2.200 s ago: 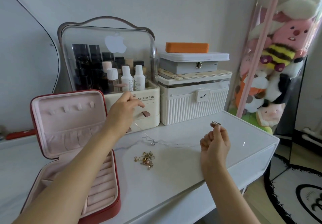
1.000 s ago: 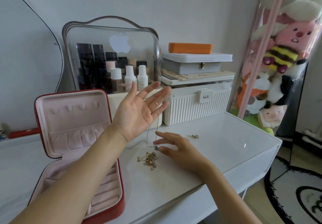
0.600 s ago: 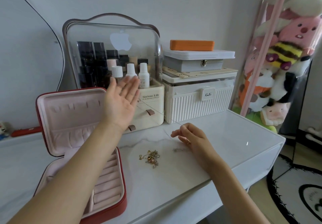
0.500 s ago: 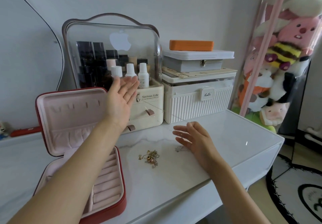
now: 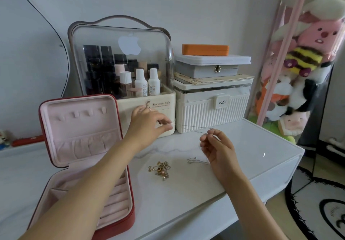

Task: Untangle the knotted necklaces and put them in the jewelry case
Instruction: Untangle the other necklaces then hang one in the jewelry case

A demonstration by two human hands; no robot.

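Both hands, spread flat half a second ago, now pinch a thin silver chain [image 5: 192, 127] taut above the white marble-look tabletop [image 5: 186, 193], the left hand [image 5: 147, 125] at one end, the right hand [image 5: 218, 148] at the other. Below them lie a knotted gold necklace tangle [image 5: 161, 169] and a small silver chain piece [image 5: 196, 161], beside the open red jewelry case [image 5: 119, 221]. Behind stand a "Serious Life" cosmetics organizer [image 5: 160, 105] and a "KaSi" storage box [image 5: 212, 109].
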